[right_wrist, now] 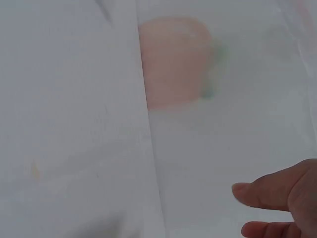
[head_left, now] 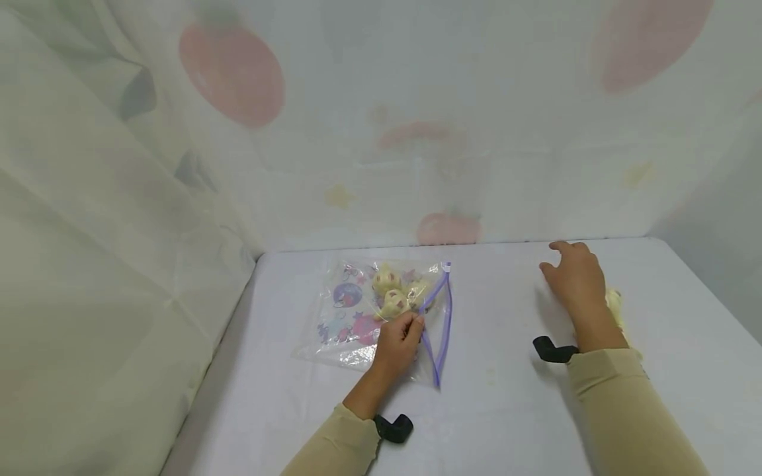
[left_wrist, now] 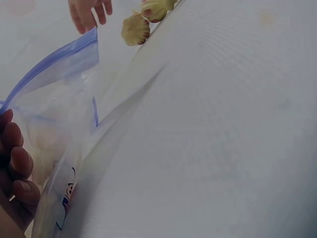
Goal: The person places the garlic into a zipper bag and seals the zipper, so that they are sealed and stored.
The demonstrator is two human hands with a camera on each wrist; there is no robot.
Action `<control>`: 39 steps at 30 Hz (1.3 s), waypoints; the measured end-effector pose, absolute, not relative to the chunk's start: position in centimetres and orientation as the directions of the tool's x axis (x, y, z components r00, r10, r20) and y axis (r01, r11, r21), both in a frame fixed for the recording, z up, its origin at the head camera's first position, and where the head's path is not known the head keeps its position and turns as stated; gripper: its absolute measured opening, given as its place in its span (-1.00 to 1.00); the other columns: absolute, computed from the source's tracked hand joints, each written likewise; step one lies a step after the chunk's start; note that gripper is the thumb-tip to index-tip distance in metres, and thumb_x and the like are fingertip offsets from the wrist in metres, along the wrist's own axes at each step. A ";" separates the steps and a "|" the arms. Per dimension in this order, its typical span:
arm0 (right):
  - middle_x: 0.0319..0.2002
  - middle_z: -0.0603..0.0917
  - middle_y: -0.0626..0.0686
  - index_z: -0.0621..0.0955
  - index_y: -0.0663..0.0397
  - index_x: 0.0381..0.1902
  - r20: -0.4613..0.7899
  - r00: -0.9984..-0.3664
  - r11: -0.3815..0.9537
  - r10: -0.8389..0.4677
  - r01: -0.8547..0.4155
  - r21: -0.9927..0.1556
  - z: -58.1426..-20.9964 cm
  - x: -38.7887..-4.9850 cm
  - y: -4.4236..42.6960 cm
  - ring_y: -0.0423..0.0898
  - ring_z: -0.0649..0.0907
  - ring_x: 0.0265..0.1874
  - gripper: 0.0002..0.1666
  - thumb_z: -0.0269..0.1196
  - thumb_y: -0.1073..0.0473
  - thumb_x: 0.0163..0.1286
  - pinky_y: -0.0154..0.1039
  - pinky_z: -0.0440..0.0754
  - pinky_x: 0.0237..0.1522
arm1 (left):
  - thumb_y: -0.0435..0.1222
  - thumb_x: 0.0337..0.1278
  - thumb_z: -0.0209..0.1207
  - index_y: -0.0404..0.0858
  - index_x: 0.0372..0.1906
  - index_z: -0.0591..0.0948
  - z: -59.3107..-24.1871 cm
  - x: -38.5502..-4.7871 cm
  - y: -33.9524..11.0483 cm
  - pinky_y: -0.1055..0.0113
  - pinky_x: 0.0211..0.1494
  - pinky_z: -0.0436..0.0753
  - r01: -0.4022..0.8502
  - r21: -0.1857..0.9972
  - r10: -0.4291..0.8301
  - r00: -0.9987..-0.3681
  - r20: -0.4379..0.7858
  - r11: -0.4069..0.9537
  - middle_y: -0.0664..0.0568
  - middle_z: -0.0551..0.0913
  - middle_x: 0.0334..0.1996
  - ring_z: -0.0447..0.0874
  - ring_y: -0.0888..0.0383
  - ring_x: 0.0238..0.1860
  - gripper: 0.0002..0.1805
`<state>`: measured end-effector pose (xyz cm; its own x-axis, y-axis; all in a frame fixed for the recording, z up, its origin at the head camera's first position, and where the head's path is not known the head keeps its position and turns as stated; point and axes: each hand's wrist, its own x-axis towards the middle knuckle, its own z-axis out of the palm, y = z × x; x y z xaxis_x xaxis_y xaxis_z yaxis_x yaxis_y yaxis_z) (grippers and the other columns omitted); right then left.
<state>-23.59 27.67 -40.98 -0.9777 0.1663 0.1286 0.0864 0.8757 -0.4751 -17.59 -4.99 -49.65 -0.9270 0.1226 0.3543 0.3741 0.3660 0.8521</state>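
A clear zip bag [head_left: 339,344] with a purple zip edge and printed coloured figures lies on the table. Several pale yellow toy figures [head_left: 394,303] show inside it. The left hand [head_left: 395,347] pinches the bag's upper layer near its mouth, and in the left wrist view the purple rim [left_wrist: 54,57] stands lifted and parted. The right hand [head_left: 576,277] hovers over the table's right side, thumb and fingers apart with nothing between them. Beside its wrist lie more pale yellow toys [head_left: 614,304], partly hidden by the arm; the left wrist view shows yellowish toys [left_wrist: 135,30] there.
The white-covered table [head_left: 476,423] ends at a back wall hung with fruit-printed cloth [head_left: 381,79]. A cloth drape [head_left: 107,264] hangs along the left side. Black wrist mounts [head_left: 394,428] sit on both forearms.
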 end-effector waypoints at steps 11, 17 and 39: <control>0.25 0.27 0.59 0.23 0.48 0.34 -0.093 -0.993 0.911 0.078 0.109 -0.398 -41.9 -23.7 30.2 0.56 0.29 0.22 -0.21 0.22 0.13 0.30 0.47 0.19 0.17 | -0.26 0.37 0.09 -0.17 -0.53 0.55 -50.0 -17.9 -5.0 0.47 -0.65 0.36 0.371 0.854 0.122 -0.928 0.351 0.364 0.15 0.45 -0.71 0.34 0.37 -0.69 -0.71; 0.18 0.36 0.59 0.30 0.48 0.29 -0.074 -0.996 0.919 0.043 0.069 -0.389 -42.6 -24.0 30.0 0.53 0.38 0.16 -0.23 0.27 0.23 0.18 0.36 0.37 0.15 | -0.24 0.39 0.09 -0.16 -0.53 0.55 -50.0 -17.8 -5.0 0.47 -0.64 0.36 0.364 0.856 0.123 -0.931 0.343 0.369 0.15 0.45 -0.71 0.34 0.36 -0.68 -0.70; 0.14 0.48 0.49 0.60 0.19 0.14 -0.035 -0.998 0.915 -0.053 -0.035 -0.402 -44.3 -23.8 26.4 0.61 0.45 0.00 -0.51 0.17 0.36 0.21 0.35 0.45 -0.01 | -0.22 0.41 0.08 -0.13 -0.52 0.56 -49.9 -17.7 -5.0 0.41 -0.62 0.45 0.308 0.880 0.127 -0.951 0.280 0.363 0.15 0.49 -0.66 0.40 0.32 -0.66 -0.70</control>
